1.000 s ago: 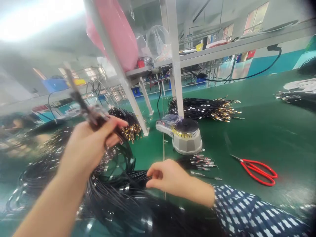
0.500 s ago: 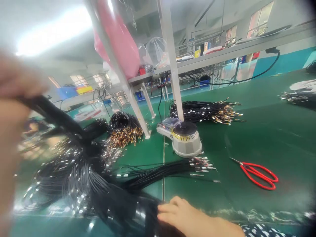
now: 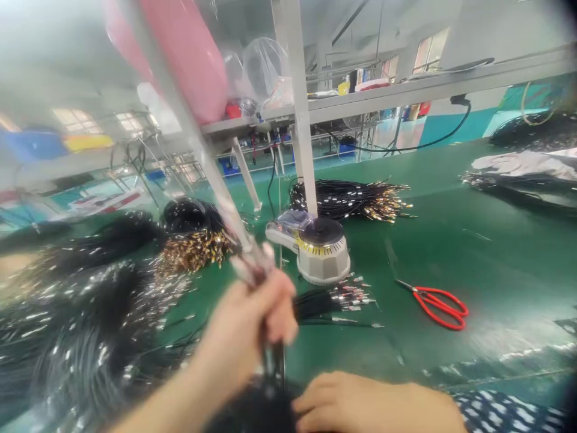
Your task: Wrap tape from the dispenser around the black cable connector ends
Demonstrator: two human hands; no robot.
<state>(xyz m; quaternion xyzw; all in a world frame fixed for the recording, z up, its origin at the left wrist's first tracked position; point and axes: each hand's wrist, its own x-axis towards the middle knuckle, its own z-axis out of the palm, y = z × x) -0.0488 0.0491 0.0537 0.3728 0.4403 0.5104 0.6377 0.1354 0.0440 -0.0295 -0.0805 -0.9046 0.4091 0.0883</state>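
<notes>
In the middle of the head view my left hand point(image 3: 252, 319) is closed around a bundle of black cables, slightly smeared by motion. Pale ends seem to poke out above the fist, while dark strands point(image 3: 273, 361) hang below it. At the bottom edge my right hand point(image 3: 356, 403) has its fingers curled against a thick black cable bundle point(image 3: 252, 412); its fingertips are partly hidden. Just beyond the hands lies a smaller group of black cables with silvery and reddish ends point(image 3: 349, 294). A large heap of black cables point(image 3: 85, 337) spreads at the left.
A round white tape dispenser point(image 3: 323, 258) stands behind the hands, near a white upright post point(image 3: 300, 120). Red-handled scissors point(image 3: 439, 307) lie on the green table point(image 3: 451, 240) at right. Gold-tipped cable coils point(image 3: 193, 246) sit behind left. A pink bag point(image 3: 180, 66) hangs above.
My left hand has moved from the far left to the middle, close to my right hand, still gripping black cables. The view has turned slightly, so the table things appear further left.
</notes>
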